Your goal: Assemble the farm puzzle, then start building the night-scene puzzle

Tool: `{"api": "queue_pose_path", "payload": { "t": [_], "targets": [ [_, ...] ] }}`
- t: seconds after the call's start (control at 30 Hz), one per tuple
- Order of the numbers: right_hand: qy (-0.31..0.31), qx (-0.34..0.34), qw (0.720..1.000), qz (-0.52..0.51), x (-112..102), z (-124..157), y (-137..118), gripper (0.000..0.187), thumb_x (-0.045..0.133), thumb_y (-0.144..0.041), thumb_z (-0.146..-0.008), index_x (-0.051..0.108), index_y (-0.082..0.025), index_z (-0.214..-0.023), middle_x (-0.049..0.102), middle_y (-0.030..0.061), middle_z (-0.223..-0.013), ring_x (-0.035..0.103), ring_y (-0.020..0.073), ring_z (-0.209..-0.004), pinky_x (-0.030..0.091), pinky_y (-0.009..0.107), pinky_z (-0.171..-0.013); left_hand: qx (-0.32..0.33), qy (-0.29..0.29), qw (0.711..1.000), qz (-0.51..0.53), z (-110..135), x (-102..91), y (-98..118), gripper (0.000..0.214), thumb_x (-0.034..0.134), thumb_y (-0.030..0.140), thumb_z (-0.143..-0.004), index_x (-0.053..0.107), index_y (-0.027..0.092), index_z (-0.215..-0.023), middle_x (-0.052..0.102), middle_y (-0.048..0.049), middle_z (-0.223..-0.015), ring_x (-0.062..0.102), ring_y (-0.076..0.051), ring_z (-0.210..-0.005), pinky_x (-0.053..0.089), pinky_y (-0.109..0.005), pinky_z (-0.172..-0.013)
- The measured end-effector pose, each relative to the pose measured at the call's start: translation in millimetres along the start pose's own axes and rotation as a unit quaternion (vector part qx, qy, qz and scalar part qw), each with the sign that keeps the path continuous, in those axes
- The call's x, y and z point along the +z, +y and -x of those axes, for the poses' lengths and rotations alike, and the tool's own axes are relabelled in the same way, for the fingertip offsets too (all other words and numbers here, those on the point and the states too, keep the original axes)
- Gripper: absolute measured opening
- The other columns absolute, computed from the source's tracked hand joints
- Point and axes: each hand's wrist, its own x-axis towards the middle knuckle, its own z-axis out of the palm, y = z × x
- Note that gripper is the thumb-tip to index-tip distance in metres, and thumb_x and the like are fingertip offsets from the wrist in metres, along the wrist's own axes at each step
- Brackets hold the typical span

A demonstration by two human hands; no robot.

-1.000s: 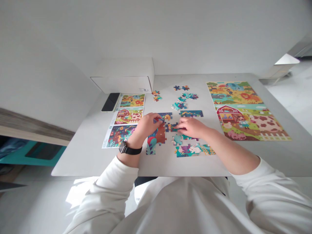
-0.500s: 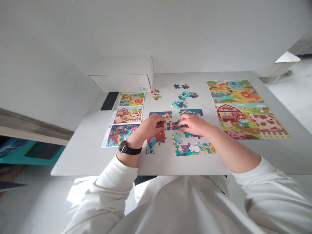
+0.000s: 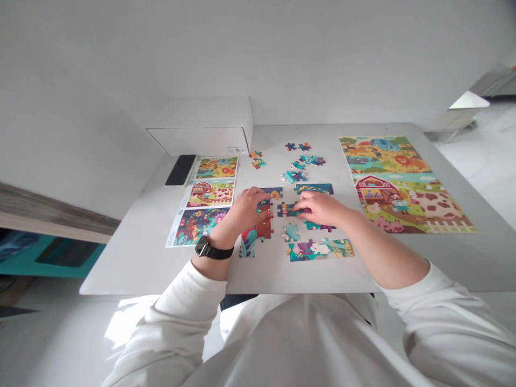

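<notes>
My left hand rests over the left jigsaw section, a joined block with a brown-red figure and a teal leaf. Its thumb and fingers are apart, touching the pieces. My right hand has its fingers closed on a dark blue and orange puzzle piece, just right of that block, with a narrow gap between. Around the right hand lie a dark blue top strip, a partly covered purple-teal section, a loose teal piece and a bottom strip with a white rabbit.
Several loose pieces lie farther back, with a small pair near the white box. A phone and a picture sheet are at the left. Two finished-looking animal pictures lie at the right.
The view has shifted slightly. Both hands stay nearly in place, the left fingers still on the left block and the right fingers still at the same piece.
</notes>
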Motion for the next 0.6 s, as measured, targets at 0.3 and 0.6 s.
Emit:
{"api": "queue_pose_path", "payload": {
  "t": [0.3,0.6],
  "targets": [
    [0.006,-0.004,1.0,-0.017,0,0,-1,0.029,0.078,-0.022,-0.097,0.085,-0.027,-0.125,0.072,0.0086,-0.116,0.068,0.0218,-0.098,0.05,0.032,-0.087,0.021,-0.071,0.997,-0.022,3,7.4,-17,0.069,0.082,0.051,-0.091,0.067,0.029,-0.154,0.052,-0.0122,-0.17,0.048,-0.039,-0.157,0.039,-0.057,-0.132],
    [0.014,-0.022,0.999,-0.019,-1,0,-4,0.038,0.074,-0.01,-0.092,0.084,-0.026,-0.125,0.071,0.0077,-0.115,0.067,0.019,-0.092,0.051,0.031,-0.084,0.008,-0.073,0.997,-0.014,6,2.9,-32,0.07,0.085,0.052,-0.088,0.069,0.029,-0.152,0.053,-0.0141,-0.169,0.05,-0.039,-0.155,0.04,-0.056,-0.131]
  ]
}}
